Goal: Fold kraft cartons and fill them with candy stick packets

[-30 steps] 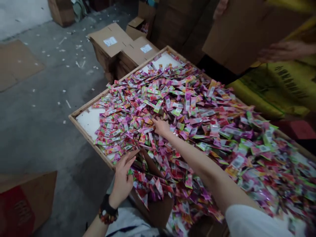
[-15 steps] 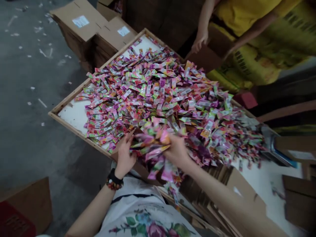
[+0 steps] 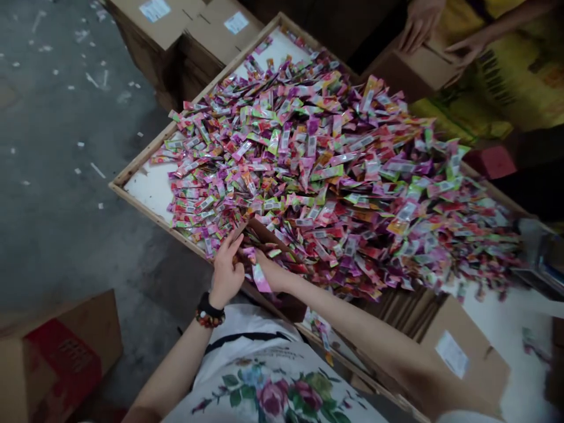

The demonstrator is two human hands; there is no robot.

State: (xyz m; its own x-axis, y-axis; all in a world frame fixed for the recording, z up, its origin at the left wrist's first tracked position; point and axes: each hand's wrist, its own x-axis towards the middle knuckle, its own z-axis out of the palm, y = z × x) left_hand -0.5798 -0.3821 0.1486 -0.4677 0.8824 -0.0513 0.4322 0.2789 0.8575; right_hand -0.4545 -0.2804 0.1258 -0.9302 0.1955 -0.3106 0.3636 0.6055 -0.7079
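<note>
L grip (image 3: pixel 227 271) released, fingers by cardboard flap (image 3: pixel 263 234); R grip (image 3: pixel 272 271) looks clenched on pink sachet (image 3: pixel 261 278), long axis hanging bodywards, sachet pile (image 3: pixel 308 158) beyond.

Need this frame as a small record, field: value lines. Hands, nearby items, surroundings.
left hand: fingers against a brown cardboard flap; beaded bracelet on wrist
right hand: beside a pink foil sachet
pile: heap of multicoloured foil sachets
base: white tray with a wooden frame
co-worker: hand on a brown cardboard box
floor: grey concrete floor
</note>
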